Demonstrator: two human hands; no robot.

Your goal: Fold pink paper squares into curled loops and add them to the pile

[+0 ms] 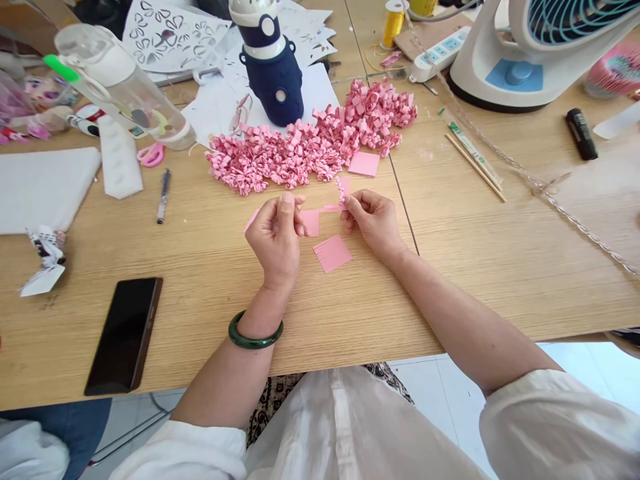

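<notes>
Head view, the only one supplied: I find both hands working near each other above the table (215, 267), forearms reaching in from its near edge. The fingers of the right hand (373, 217) pinch a thin pink paper strip (332, 207) near its end, beside a small fringed curl; I judge the grip is kept to the tips so that the paper is not crushed. The fingers of the left hand (280, 230) are folded inward with the thumb uppermost; I cannot tell whether their tips meet or hold anything. The strip lies in the gap between the hands, which appears to let either side reach it. One slit paper square (333, 253) rests just below that gap, presumably for easy pick-up. Beyond the hands, a long heap of pink curls (280, 160) sits in front of the navy bottle (275, 83), seemingly placed there to be spared the elbows. The phone (124, 335) lies face up, well apart to the left, likely out of the hands' way.
</notes>
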